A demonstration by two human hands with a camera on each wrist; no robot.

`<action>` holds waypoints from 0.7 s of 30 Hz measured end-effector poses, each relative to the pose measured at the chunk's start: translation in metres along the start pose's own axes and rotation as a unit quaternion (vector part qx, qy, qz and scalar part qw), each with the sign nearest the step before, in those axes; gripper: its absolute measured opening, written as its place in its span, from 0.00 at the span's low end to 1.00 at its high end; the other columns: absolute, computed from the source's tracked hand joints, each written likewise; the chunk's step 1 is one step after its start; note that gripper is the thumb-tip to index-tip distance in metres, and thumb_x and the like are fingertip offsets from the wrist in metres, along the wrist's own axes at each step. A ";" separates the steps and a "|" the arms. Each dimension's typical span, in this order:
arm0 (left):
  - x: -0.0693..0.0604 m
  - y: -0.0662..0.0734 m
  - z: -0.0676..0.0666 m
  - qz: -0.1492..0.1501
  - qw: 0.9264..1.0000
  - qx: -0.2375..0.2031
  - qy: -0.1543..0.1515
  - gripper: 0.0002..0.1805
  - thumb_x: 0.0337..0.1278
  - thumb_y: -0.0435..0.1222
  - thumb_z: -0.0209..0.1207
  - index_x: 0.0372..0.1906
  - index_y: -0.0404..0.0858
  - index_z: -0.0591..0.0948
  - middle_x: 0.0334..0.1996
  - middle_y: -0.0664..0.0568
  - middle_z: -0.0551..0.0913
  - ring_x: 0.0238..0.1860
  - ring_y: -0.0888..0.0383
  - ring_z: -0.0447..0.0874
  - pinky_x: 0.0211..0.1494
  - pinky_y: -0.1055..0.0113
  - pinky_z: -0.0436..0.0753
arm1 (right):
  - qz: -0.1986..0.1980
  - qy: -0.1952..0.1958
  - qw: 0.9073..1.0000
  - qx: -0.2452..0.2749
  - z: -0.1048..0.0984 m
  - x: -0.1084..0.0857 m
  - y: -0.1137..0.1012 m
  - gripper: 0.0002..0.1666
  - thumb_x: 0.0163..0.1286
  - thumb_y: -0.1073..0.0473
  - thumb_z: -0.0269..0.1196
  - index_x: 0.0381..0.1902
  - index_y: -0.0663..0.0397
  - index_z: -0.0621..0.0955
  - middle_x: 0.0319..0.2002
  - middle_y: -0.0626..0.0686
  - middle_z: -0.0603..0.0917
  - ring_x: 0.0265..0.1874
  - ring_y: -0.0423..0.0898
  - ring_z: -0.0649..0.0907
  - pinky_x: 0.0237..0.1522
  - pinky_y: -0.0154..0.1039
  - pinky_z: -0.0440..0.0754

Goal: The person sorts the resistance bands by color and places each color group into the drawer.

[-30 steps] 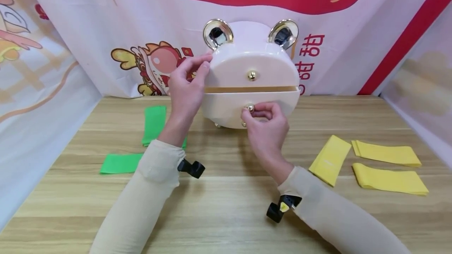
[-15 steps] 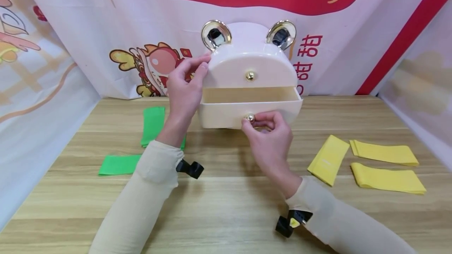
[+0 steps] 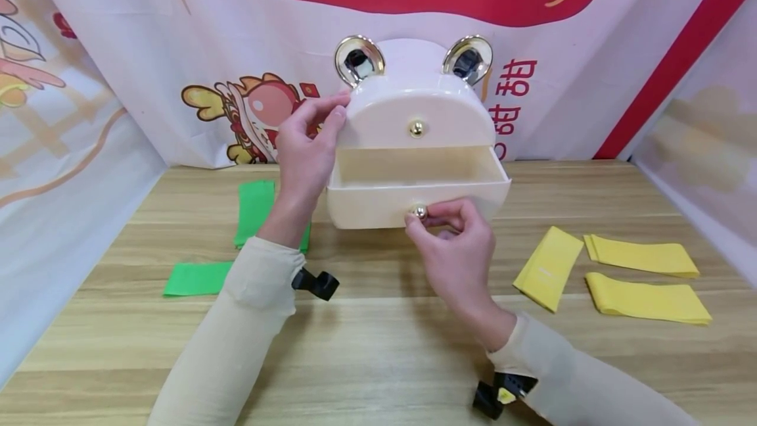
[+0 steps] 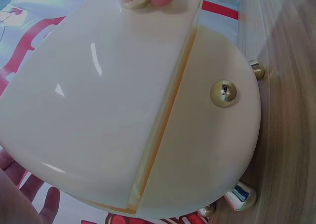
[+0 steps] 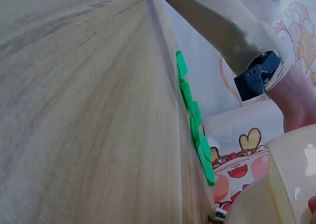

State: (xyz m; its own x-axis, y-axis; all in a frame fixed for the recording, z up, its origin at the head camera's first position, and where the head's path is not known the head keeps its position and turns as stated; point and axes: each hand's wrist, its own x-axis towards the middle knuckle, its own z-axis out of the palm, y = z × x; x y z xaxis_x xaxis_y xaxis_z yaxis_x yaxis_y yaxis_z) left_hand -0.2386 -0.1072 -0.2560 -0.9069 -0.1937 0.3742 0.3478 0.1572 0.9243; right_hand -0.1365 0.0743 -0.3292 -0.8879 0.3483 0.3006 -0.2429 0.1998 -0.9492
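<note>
A white, rounded storage box [image 3: 422, 107] with two gold-rimmed eye-like rounds on top stands at the back of the table. Its middle drawer [image 3: 369, 206] is pulled well out, and no contents show inside. My right hand [image 3: 455, 248] pinches that drawer's gold knob [image 3: 420, 212] between thumb and fingers. Against the box's left side rests my left hand [image 3: 307, 143], fingers extended along the edge. The left wrist view shows a lower drawer [image 4: 197, 135] with its own gold knob [image 4: 223, 93], closed, beneath the pulled one. Most of my right hand is outside the right wrist view.
Several flat green bands [image 3: 255, 212] lie on the table at the left, partly hidden by my left arm. Folded yellow bands [image 3: 650, 298] lie at the right. A printed cloth [image 3: 266, 18] hangs close behind the box, with cloth at both sides.
The middle drawer has gone from slightly ajar to far out, drawn toward me by my right hand on its knob. My left hand has stayed on the box's side.
</note>
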 end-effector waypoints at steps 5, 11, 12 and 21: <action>0.000 0.000 0.000 -0.002 1.000 -0.003 0.002 0.13 0.76 0.43 0.62 0.57 0.49 0.89 0.62 0.62 0.88 0.62 0.65 0.82 0.66 0.66 0.83 | 0.003 -0.003 1.000 0.000 -0.002 -0.004 -0.001 0.14 0.60 0.66 0.77 0.40 0.58 0.82 0.37 0.56 0.91 0.32 0.40 0.88 0.33 0.28 0.84; -0.001 0.000 0.000 0.002 1.000 -0.002 0.004 0.13 0.76 0.42 0.61 0.57 0.49 0.89 0.62 0.63 0.88 0.62 0.65 0.82 0.65 0.66 0.83 | 0.007 -0.007 1.000 0.006 -0.003 -0.007 -0.003 0.14 0.60 0.66 0.77 0.40 0.58 0.82 0.37 0.56 0.91 0.32 0.41 0.88 0.33 0.29 0.84; -0.001 0.000 0.000 0.005 1.000 -0.001 0.005 0.13 0.76 0.42 0.61 0.57 0.48 0.89 0.62 0.63 0.88 0.61 0.65 0.83 0.65 0.66 0.83 | 0.009 -0.007 1.000 0.009 -0.003 -0.007 -0.003 0.14 0.60 0.67 0.77 0.39 0.58 0.82 0.37 0.56 0.91 0.32 0.41 0.88 0.33 0.29 0.84; -0.001 -0.003 0.002 0.015 1.000 -0.001 0.006 0.14 0.76 0.43 0.61 0.58 0.49 0.89 0.62 0.62 0.88 0.63 0.65 0.82 0.66 0.66 0.82 | 0.011 -0.014 1.000 0.014 -0.005 -0.014 -0.005 0.14 0.59 0.67 0.77 0.38 0.58 0.82 0.36 0.55 0.92 0.28 0.42 0.87 0.31 0.29 0.84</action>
State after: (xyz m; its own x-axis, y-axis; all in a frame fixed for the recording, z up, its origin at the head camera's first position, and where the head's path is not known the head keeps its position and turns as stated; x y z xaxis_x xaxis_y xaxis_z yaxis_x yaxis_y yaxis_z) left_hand -0.2389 -0.1058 -0.2590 -0.8934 -0.2009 0.4018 0.3745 0.1609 0.9132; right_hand -0.1213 0.0733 -0.3285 -0.9038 0.3268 0.2764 -0.2329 0.1662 -0.9582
